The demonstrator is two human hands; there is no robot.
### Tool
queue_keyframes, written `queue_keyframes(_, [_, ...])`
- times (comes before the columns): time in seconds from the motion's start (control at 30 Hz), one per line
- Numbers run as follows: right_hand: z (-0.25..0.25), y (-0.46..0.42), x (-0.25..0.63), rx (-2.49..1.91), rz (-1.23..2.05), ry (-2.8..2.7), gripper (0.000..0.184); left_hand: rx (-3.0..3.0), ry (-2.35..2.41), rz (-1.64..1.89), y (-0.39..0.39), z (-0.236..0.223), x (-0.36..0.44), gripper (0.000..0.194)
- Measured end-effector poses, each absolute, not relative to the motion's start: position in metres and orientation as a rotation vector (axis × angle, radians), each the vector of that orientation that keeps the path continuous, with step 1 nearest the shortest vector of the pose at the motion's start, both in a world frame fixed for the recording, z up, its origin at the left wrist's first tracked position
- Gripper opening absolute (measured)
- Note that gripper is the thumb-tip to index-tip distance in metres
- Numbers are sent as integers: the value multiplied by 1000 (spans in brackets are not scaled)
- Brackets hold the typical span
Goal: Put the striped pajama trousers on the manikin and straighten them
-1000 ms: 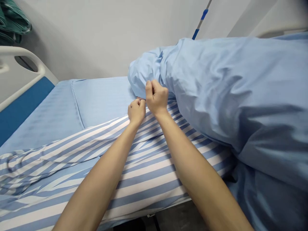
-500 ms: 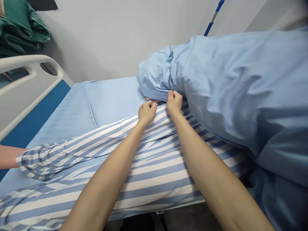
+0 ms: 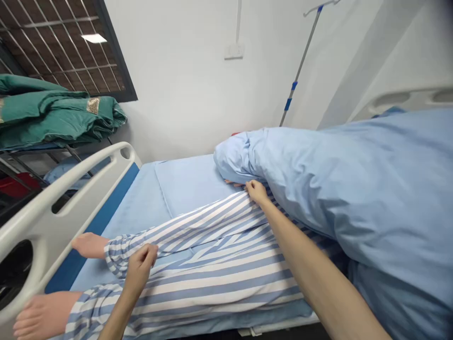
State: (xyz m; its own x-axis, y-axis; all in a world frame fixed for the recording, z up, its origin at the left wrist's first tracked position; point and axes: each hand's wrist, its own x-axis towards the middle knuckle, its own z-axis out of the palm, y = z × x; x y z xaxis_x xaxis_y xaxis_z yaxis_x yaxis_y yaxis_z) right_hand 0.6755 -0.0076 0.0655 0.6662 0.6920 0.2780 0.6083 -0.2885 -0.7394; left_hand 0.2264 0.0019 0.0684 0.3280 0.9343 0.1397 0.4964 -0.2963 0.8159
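Note:
Blue-and-white striped trousers (image 3: 212,274) cover the legs of a figure lying on the bed. Its bare feet (image 3: 44,314) look like a manikin's. My right hand (image 3: 256,191) is closed at the upper side of the far thigh, pinching the trouser cloth right by the quilt edge; its fingertips are partly hidden. The light blue quilt (image 3: 318,174) is bunched over the upper body, and a bit of the figure's hand (image 3: 231,183) shows under it. My left hand (image 3: 141,264) is above the far shin, fingers curled, with nothing visible in it.
A cream and blue footboard (image 3: 88,189) rises at the left beyond the feet. Folded green cloth (image 3: 63,118) lies on a rack behind it. An IV pole (image 3: 300,66) stands by the wall at the back. Light blue sheet (image 3: 187,182) shows beyond the legs.
My left hand has left the thigh beside my right hand and moved left toward the shins. My right hand stays by the quilt edge. The view has tilted up and widened, showing the feet.

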Motion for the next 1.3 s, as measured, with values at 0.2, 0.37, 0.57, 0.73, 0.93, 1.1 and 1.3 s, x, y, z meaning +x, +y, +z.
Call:
queue_keyframes(0.2, [99,-39,599,-1950,86,-1160,15,1977,1474,739,8,28,160,37])
queue_keyframes(0.37, [94,-65,484,-1755,300,-1312,23,2221,1711,534,-2,30,169,26])
queue_keyframes(0.57, [97,-87,332,-1491,723,-1270,25,2225,1862,377,-15,42,168,24])
queue_keyframes(0.73, [111,-80,263,-1443,585,-1360,30,2085,1834,409,-16,53,161,28])
queue_keyframes(0.93, [59,-72,256,-1823,216,-1522,26,2076,1809,436,-18,48,156,29])
queue_keyframes(1.1, [32,-67,253,-2005,66,-1562,28,2203,1797,411,-21,35,158,31])
queue_keyframes(1.3, [34,-65,252,-2063,27,-1597,29,2282,1790,389,-22,33,161,33])
